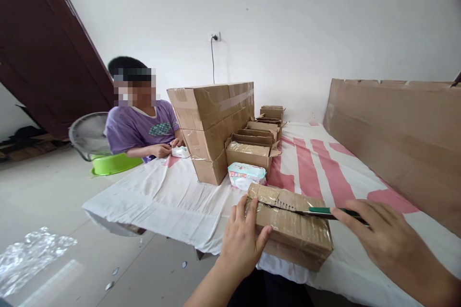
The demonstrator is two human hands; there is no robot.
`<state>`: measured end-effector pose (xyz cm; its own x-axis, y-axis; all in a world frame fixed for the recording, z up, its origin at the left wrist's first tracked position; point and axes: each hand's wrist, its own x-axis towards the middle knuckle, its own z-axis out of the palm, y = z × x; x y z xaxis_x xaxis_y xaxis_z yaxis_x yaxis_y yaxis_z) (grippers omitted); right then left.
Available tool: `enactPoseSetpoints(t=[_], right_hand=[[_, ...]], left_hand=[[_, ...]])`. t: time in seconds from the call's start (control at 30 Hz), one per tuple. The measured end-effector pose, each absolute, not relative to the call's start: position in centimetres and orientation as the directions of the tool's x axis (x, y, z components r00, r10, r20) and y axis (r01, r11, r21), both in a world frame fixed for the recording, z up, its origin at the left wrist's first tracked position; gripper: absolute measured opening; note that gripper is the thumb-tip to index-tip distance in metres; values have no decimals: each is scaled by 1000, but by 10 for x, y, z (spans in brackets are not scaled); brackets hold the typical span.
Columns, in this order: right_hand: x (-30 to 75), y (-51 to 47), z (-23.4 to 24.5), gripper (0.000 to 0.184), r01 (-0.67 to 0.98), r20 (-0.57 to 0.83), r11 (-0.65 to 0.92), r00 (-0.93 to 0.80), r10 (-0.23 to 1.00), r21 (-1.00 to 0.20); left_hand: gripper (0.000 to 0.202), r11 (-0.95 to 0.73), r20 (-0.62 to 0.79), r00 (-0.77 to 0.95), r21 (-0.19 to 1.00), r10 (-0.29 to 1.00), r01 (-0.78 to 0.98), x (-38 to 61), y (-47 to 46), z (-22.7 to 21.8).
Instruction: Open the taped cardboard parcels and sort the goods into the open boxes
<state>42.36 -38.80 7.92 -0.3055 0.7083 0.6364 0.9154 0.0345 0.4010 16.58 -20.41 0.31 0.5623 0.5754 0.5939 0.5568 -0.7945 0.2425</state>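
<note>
A taped cardboard box [293, 230] lies lengthwise near the table's front edge, with a slit along its top seam. My left hand [241, 235] grips the box's left end, its thumb apart from the fingers and lying on the top. In my right hand [385, 240] is a green-handled utility knife [320, 210], its blade pointing left into the slit. Torn, ridged cardboard shows beside the blade. Just behind the box sits a teal-and-white pack of wipes [247, 175]. What is inside the box is hidden.
Stacked sealed cartons [216, 120] stand left of centre, with opened cartons [250, 151] behind the wipes. A large cardboard panel [392, 139] borders the right side. Across the table, a person in a purple shirt [140, 129] handles a small white pack [180, 152].
</note>
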Motion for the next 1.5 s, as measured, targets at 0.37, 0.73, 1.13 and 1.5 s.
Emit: enactPoseSetpoints(t=[0.37, 0.73, 1.13, 1.5], right_hand=[[473, -413, 0, 36, 931, 745, -302, 348, 569, -205], [468, -403, -112, 34, 874, 612, -387, 484, 626, -294], [459, -403, -112, 31, 880, 611, -407, 466, 639, -245], [452, -400, -94, 36, 885, 720, -354, 455, 525, -301]], left_hand=[[77, -809, 634, 539, 257, 555, 529, 166, -203, -4], [72, -745, 548, 505, 470, 667, 473, 161, -205, -7], [59, -501, 482, 265, 865, 835, 6, 150, -196, -6], [32, -508, 488, 332, 861, 807, -29, 159, -181, -1]])
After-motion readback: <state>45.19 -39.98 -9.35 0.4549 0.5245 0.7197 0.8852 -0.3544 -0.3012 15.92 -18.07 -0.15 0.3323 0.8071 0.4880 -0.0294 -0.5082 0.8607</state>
